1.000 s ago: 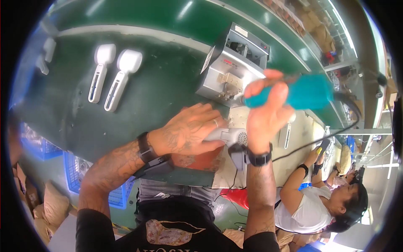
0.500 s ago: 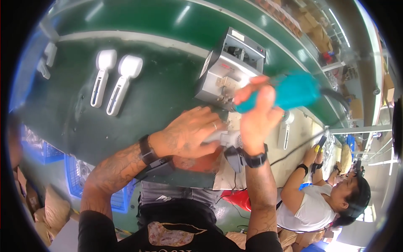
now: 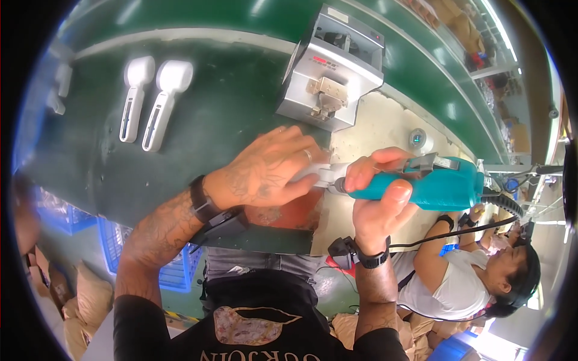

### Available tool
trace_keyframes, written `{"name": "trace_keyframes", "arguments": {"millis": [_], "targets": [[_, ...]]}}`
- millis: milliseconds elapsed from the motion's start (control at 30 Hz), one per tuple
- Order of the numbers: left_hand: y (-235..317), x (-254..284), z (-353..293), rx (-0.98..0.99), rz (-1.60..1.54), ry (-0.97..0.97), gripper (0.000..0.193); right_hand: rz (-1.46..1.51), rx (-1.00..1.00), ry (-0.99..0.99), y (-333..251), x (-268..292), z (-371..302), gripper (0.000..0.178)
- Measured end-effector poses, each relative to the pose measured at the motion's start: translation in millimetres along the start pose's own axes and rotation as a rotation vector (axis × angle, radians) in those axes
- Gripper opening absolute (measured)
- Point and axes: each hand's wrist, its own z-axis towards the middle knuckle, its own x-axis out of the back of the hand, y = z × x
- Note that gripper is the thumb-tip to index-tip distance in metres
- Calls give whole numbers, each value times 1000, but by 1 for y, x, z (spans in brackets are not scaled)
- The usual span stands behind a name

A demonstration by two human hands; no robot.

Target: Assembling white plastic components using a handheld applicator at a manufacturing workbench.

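Starting at the far left, low down, there's a stack of brown packages [image 3: 90, 295], and beside it a blue plastic crate [image 3: 171, 284] below the edge of the dark green counter [image 3: 223, 120]. Up on that surface, two white plastic devices [image 3: 168, 78] lie side by side, round heads away from the person, long slotted handles angled nearer.

Now the action! The left hand [image 3: 265, 168], a ring on one finger and a black band at the wrist, has its fingers curled onto a white plastic piece [image 3: 324, 175], pressed down over the counter near a worn reddish-brown patch [image 3: 283, 218]. Much of that piece hides under the hand. Behind it stands a silver-grey metal box machine [image 3: 331, 78], a small metal fixture on its front.

Over to the right hand [image 3: 379, 186], wrapped firmly round a teal handheld power tool [image 3: 445, 183], nose pointing left right at the piece; whether the tip touches, I can't tell. The hands are apart, the piece between them. A black cable trails from the tool's rear.

Beyond the tool, a small white round object [image 3: 418, 139] sits on the cream covering [image 3: 367, 141]. Far right, a co-worker in a white shirt [image 3: 451, 289] reaches forward.
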Motion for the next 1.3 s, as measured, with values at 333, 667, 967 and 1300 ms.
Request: {"name": "trace_keyframes", "arguments": {"millis": [333,667,967,1300], "targets": [[2,7,3,22,2,-77,36,132,21,-35,16,-7,-2,51],[21,18,16,-131,66,-64,36,-76,-122,-56,-2,8,-1,20],[38,48,-63,293,214,313,30,278,128,357,-25,71,-23,59],[-14,85,-48,317,493,352,35,-141,59,132,-12,94,-40,46]]}}
